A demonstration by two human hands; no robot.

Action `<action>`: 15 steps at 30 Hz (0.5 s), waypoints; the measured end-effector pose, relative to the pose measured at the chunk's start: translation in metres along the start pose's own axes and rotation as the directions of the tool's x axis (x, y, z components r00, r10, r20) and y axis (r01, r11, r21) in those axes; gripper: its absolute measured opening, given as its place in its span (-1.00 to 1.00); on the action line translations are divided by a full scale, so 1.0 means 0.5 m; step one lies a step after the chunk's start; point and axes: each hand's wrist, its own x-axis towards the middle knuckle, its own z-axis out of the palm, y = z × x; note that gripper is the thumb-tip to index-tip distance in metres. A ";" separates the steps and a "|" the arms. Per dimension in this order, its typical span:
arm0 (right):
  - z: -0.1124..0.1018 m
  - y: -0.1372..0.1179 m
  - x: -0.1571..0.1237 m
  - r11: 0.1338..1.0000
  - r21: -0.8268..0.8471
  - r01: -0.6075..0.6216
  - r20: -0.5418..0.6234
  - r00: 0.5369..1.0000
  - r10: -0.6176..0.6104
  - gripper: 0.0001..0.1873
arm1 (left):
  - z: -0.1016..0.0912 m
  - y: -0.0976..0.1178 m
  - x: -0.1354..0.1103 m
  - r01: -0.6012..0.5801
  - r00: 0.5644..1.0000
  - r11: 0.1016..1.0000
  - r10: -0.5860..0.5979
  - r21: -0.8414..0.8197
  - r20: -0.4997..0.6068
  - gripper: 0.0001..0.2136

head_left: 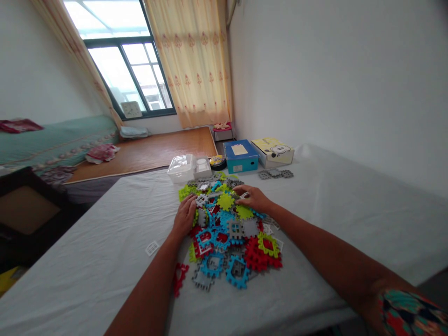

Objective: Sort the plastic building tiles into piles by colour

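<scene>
I see the pile of coloured tiles (227,233) lying mid-worktop (105,261). My left hand (184,215) rests flat, fingers spread, on its 9 o'clock edge. My right hand (252,197) curls over tiles at 1 o'clock, though I cannot tell whether it pinches one. A blue box (241,156) sits beyond at 12 o'clock.

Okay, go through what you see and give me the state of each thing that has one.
Left hand, palm down on the tile pile, holding nothing.
Right hand, fingers curled on the pile, grip unclear.
Tile pile, loose, heaped on the table.
Grey tiles, lying in a row, apart from the pile.
Blue box, lid on.
Curtains, drawn aside.
</scene>
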 end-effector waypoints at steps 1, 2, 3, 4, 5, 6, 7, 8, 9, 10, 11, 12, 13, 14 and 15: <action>-0.001 0.000 0.001 0.998 0.066 -0.023 0.004 1.000 0.023 -0.56 | 0.000 0.000 0.000 0.002 1.000 1.000 -0.002 0.003 0.001 -0.54; -0.002 0.001 0.002 0.992 0.120 -0.036 -0.001 0.999 0.037 -0.61 | 0.000 -0.001 0.000 0.004 1.000 1.000 -0.004 0.006 0.002 -0.53; -0.003 0.003 0.003 0.986 0.162 -0.042 -0.016 0.999 0.046 -0.65 | 0.000 -0.001 0.000 0.005 1.000 1.000 -0.005 0.010 0.004 -0.53; -0.003 0.007 0.005 0.979 0.199 -0.048 -0.039 0.998 0.056 -0.66 | 0.000 -0.002 0.000 0.005 1.000 1.000 -0.005 0.012 0.006 -0.53; -0.004 0.012 0.006 0.970 0.236 -0.058 -0.059 0.996 0.074 -0.67 | 0.000 -0.002 0.000 0.005 1.000 1.000 -0.005 0.014 0.007 -0.53; -0.006 0.019 0.007 0.960 0.268 -0.077 -0.073 0.992 0.100 -0.66 | 0.001 -0.003 0.000 0.003 1.000 1.000 -0.003 0.015 0.008 -0.53; -0.008 0.027 0.008 0.953 0.286 -0.104 -0.079 0.988 0.131 -0.65 | 0.001 -0.003 0.000 0.001 1.000 1.000 -0.001 0.015 0.010 -0.53; -0.010 0.035 0.008 0.950 0.284 -0.132 -0.081 0.984 0.161 -0.64 | 0.000 -0.003 0.000 -0.001 1.000 1.000 0.001 0.015 0.012 -0.53; -0.014 0.043 0.007 0.955 0.254 -0.154 -0.087 0.980 0.181 -0.65 | 0.000 -0.004 -0.001 -0.002 1.000 1.000 0.001 0.016 0.012 -0.52; -0.017 0.051 0.006 0.967 0.193 -0.163 -0.104 0.977 0.185 -0.68 | 0.000 -0.004 -0.001 -0.002 1.000 1.000 0.002 0.016 0.012 -0.52; -0.021 0.057 0.005 0.981 0.112 -0.158 -0.126 0.977 0.172 -0.71 | 0.000 -0.004 -0.001 -0.001 1.000 1.000 0.001 0.017 0.013 -0.52; -0.024 0.061 0.003 0.989 0.025 -0.143 -0.144 0.979 0.145 -0.74 | 0.000 -0.004 -0.001 0.001 1.000 1.000 -0.001 0.018 0.014 -0.52; -0.027 0.064 0.001 0.991 -0.053 -0.123 -0.152 0.982 0.113 -0.76 | 0.000 -0.004 -0.001 0.003 1.000 1.000 -0.004 0.020 0.015 -0.52; -0.028 0.064 0.000 0.988 -0.113 -0.103 -0.148 0.985 0.086 -0.76 | 0.000 -0.003 -0.001 0.005 1.000 1.000 -0.005 0.022 0.016 -0.52; -0.028 0.063 -0.002 0.985 -0.151 -0.088 -0.131 0.989 0.068 -0.75 | -0.001 -0.003 -0.001 0.005 1.000 1.000 -0.006 0.024 0.016 -0.51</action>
